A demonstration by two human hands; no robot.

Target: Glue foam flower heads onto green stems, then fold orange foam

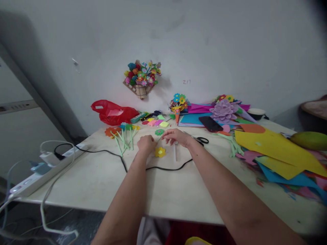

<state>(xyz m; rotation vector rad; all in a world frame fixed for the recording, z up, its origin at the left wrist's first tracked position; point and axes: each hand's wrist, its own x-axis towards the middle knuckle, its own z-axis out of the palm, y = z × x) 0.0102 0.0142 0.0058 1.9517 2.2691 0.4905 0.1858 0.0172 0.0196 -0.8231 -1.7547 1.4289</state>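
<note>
Over the middle of the table my left hand (146, 144) is closed, its fingertips mostly hidden, so what it holds does not show. My right hand (176, 137) faces it with the fingers bent in a pinch. A thin pale strand seems to run between the two hands, too fine to name. Just below them a yellow paper flower (160, 152) with a pale centre lies flat. Behind the hands rests a green flower (159, 132). Under my right hand there is a slim white stick (175, 153), partly covered. Scissors with black handles (203, 140) lie beside my right wrist.
Pale green stems (124, 141) and cut flowers (112, 131) lie at left, near a red plastic bag (112, 113). A black cable (168, 168) crosses the table from a power strip (55, 168). Coloured sheets (278, 149), a phone (210, 124) and a purple flower (223, 111) are at right.
</note>
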